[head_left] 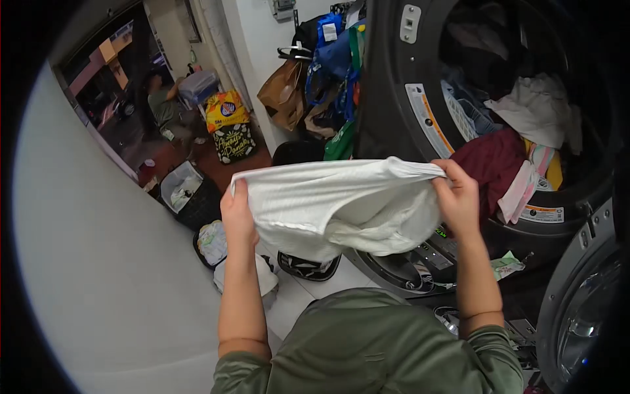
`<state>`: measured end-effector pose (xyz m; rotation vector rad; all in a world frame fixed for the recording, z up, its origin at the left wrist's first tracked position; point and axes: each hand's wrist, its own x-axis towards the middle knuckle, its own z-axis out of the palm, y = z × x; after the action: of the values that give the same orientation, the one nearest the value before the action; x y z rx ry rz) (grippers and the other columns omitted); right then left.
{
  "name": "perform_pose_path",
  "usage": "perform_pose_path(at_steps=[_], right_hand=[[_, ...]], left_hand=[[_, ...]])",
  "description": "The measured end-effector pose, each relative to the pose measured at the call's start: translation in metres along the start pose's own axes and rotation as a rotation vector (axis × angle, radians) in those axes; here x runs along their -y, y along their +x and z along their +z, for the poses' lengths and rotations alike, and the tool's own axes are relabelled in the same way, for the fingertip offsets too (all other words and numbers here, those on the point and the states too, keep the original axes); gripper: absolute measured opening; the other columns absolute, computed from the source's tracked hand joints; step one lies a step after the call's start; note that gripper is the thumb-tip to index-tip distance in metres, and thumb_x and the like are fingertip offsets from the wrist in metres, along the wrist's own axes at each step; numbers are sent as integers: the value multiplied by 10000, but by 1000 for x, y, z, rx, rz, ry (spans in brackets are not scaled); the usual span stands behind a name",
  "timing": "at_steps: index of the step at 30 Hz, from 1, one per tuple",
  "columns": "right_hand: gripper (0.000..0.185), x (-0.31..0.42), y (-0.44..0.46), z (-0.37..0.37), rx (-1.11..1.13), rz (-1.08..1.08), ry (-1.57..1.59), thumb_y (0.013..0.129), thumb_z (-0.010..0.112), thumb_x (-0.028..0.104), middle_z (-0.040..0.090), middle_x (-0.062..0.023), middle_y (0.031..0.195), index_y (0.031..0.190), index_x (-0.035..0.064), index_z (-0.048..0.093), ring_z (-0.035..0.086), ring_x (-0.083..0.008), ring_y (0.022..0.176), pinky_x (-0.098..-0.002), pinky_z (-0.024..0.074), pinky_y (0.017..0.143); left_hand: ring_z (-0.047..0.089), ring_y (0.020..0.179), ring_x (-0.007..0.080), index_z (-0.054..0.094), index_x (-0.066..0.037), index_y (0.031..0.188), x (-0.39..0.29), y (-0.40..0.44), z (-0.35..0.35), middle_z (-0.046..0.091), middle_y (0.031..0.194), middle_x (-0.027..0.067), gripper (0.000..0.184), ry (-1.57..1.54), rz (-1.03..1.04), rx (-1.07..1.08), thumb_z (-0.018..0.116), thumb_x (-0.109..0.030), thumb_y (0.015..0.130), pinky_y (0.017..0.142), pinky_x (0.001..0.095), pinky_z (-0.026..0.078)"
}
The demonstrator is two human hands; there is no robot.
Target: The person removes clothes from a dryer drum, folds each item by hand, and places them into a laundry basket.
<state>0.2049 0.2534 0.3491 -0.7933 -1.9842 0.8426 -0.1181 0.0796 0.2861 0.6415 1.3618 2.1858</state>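
A white garment [295, 197], perhaps a shirt, is stretched in the air between my two hands. My left hand [237, 213] grips its left end, thumb on top of the cloth. At the other end, my right hand [457, 197] closes around a bunched edge of the fabric. The lower part sags and folds around an opening, so its full shape is hidden. To the right of my right hand, a maroon cloth [489, 164] hangs over the rim of an open dryer drum, beside a light grey cloth [535, 108] and a pink-edged piece [520, 194].
The machine's round door [584, 315] swings out at lower right. Bags [331, 59] hang on the wall ahead. Laundry baskets [187, 194] stand along the left wall [98, 262]. A person [164, 105] sits near the doorway by a yellow bag [226, 111].
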Motion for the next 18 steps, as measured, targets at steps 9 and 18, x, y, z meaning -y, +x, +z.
perform_pose_path(at_steps=[9,18], right_hand=[[437,-18,-26,130,661,-115,149,758,755,220,676,-161,1015,1141,64,615,666,-299,993,-390,504,876],[626,15,135,-219,-1304,-393,-939,837,651,131,549,-274,1220,1400,72,384,571,-383,1104,-457,441,973]], left_hand=[[577,1094,259,659,36,1063,9,-72,44,623,1144,153,202,516,340,783,618,-27,875,930,336,435],[629,902,179,679,42,1041,35,-23,85,627,980,96,189,458,232,644,555,-78,963,806,287,509]])
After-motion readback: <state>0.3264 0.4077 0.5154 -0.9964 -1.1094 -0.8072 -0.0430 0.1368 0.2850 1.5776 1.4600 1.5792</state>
